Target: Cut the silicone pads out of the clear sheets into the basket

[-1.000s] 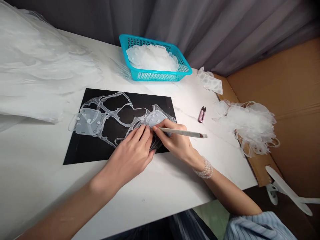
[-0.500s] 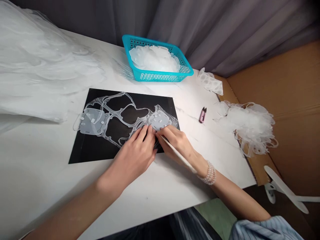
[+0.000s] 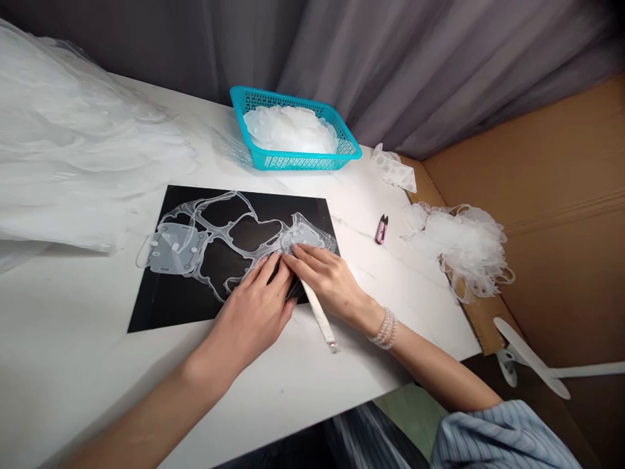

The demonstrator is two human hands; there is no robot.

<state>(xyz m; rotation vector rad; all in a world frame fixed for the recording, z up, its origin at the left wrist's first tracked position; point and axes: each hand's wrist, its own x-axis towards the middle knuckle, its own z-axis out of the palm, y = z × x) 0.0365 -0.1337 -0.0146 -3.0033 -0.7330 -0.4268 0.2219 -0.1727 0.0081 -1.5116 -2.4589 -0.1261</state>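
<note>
On a black mat point(image 3: 161, 306) lies a cut-out sheet of thin translucent fabric point(image 3: 222, 232) with large holes in it. Two pale grey flat plates show with it, a left plate point(image 3: 168, 257) and a right plate point(image 3: 305, 236), both dotted with small white pieces. My left hand point(image 3: 258, 299) rests with its fingers stretched out on the fabric's near edge, beside the right plate. My right hand point(image 3: 327, 277) reaches its fingertips onto that plate's near side. From under its palm sticks out a white-wrapped stick-like tool point(image 3: 318, 314); the working end is hidden.
A turquoise basket point(image 3: 305, 161) full of white fabric pieces stands at the back. Pink thread snips point(image 3: 381, 230) lie right of the mat. White fabric piles point(image 3: 459, 244) sit by a cardboard wall point(image 3: 547, 189); layered white fabric point(image 3: 73, 143) covers the left. A white clip-on stand point(image 3: 532, 358) is at lower right.
My right hand has gone from a pen-like grip to fingers laid forward on the plate. The tool has swung to point more toward me. The whole view has shifted slightly.
</note>
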